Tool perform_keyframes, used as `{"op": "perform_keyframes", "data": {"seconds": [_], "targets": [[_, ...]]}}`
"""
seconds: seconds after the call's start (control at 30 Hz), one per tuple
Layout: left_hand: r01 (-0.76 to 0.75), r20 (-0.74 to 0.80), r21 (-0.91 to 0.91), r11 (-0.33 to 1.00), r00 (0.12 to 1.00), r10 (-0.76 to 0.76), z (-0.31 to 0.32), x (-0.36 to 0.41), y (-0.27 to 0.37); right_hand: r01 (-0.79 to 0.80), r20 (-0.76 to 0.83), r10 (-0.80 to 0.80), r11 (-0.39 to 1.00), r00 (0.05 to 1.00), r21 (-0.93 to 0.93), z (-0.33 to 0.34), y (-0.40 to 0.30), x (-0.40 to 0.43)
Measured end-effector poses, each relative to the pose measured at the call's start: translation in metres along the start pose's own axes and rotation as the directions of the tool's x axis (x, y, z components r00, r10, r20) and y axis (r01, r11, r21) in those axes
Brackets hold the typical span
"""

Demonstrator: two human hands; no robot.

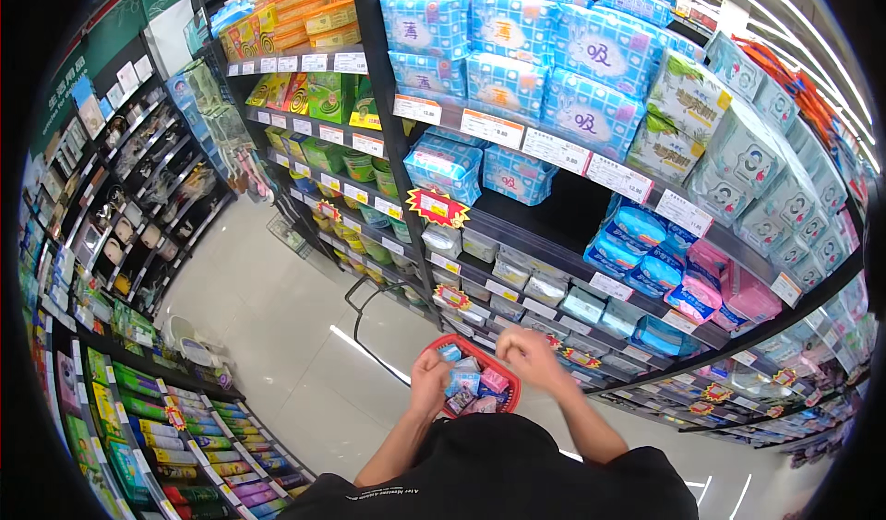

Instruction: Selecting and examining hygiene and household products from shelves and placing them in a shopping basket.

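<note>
My left hand is curled over the left rim of a red plastic shopping basket, with nothing visible in it. Curled fingers also show on my right hand, slightly blurred, raised above the basket's right side near the lower shelves. Whether either hand touches the basket cannot be told. Inside the basket lie several small packs, among them a light-blue pack and a pink pack. A long black handle reaches forward over the floor, apparently from the basket.
Ahead and right stand tall shelves with blue checked pads packs, boxed goods and price tags. Green tubs fill the shelf to the left. Another rack of bottles borders the aisle floor. White tubs stand beside it.
</note>
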State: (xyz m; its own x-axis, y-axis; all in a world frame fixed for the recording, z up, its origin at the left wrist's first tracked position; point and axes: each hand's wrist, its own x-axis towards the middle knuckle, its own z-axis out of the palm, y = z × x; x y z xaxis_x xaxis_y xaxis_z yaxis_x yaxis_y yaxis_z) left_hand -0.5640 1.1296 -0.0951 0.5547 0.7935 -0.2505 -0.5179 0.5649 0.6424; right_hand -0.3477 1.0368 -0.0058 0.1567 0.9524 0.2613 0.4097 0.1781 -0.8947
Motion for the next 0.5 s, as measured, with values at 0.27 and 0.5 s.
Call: {"op": "perform_keyframes", "data": {"seconds": [0.27, 0.5], "targets": [[-0.018, -0.087, -0.017, 1.0, 0.996, 0.017, -0.053, 0.004, 0.075, 0.205, -0.329, -0.338, 0.903, 0.882, -0.377, -0.059, -0.152, 0.181], [0.041, -0.125, 0.067, 0.997, 0.992, -0.033, -0.131, -0.008, 0.105, 0.304, -0.399, -0.723, 0.631, 0.564, -0.713, -0.096, -0.203, 0.337]]}}
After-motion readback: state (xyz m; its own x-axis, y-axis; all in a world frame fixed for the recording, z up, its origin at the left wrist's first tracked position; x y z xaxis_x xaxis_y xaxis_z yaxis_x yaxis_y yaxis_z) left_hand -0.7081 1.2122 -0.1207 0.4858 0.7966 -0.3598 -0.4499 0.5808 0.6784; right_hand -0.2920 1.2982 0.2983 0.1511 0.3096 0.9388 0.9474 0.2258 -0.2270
